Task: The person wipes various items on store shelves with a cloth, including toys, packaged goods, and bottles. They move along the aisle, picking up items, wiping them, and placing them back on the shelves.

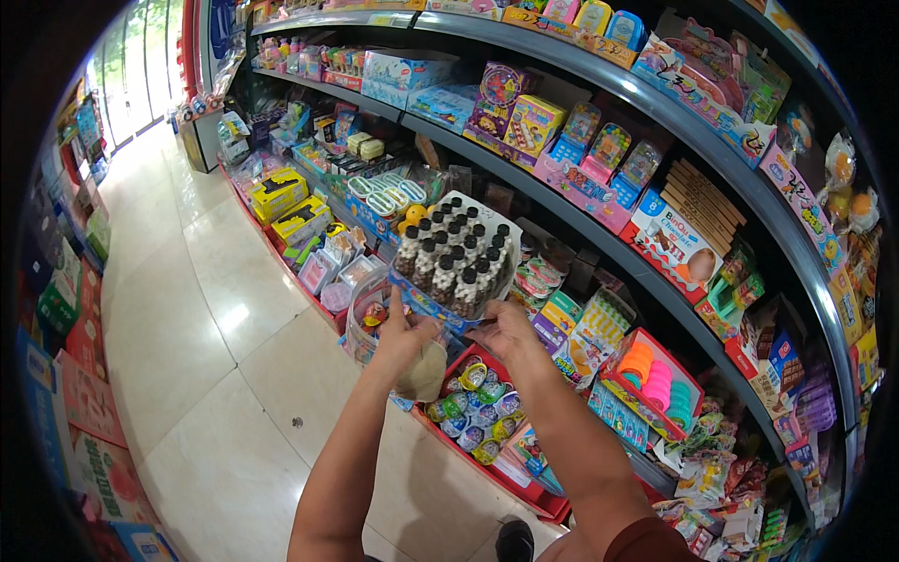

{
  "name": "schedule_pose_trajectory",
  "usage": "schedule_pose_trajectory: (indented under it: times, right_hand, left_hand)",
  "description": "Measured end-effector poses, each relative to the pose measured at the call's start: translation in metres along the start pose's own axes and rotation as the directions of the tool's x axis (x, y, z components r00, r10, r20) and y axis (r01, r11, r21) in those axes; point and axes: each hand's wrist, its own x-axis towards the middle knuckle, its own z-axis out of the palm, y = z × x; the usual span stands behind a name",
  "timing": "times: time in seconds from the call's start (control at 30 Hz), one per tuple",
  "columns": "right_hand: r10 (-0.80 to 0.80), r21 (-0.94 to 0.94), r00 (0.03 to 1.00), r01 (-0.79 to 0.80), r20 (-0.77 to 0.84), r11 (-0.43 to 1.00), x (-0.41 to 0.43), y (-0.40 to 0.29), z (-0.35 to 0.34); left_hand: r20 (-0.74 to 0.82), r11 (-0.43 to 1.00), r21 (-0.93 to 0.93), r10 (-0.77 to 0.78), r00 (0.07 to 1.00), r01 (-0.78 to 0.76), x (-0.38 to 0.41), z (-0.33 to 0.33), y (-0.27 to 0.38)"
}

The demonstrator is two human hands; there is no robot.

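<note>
Both hands grip a blue-fronted cardboard display box (433, 307) at the front of the lower shelf. Inside it stand several small clear bottles (449, 263) with black caps and white-and-brown contents. My left hand (405, 336) holds the near left corner, its thumb and a finger on the front. Below that hand is a beige, cloth-like thing (423, 372); whether the hand holds it too is unclear. My right hand (504, 329) has the near right corner. Beside my left hand stands a clear plastic jar (359, 341) with wrapped sweets, partly hidden by the hand.
A red tray (419, 416) of foil-topped egg-shaped capsules (477, 407) lies below the hands. Yellow boxes (302, 219) line the shelf's left. Above runs a metal shelf edge (484, 144). An aisle of tiled floor (211, 393) lies left, with stacked cartons (91, 400) opposite.
</note>
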Motion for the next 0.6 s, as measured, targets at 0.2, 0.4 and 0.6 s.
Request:
schedule_pose_trajectory:
  times: [0.2,0.4,0.6]
  right_hand:
    - [0.008,0.113,0.991,0.008,-0.133,0.994,0.038,-0.05,-0.051]
    - [-0.088,-0.014,0.977,0.087,-0.192,0.996,0.074,-0.107,-0.092]
    - [-0.086,0.068,0.975,0.102,-0.206,0.992,0.085,-0.124,-0.098]
  left_hand:
    - [0.022,0.993,-0.099,0.065,0.998,-0.062,0.002,-0.005,0.002]
    - [-0.066,0.994,-0.105,0.025,0.998,-0.031,0.005,-0.034,-0.003]
    - [-0.118,0.998,-0.065,-0.007,0.993,-0.001,0.003,-0.046,-0.008]
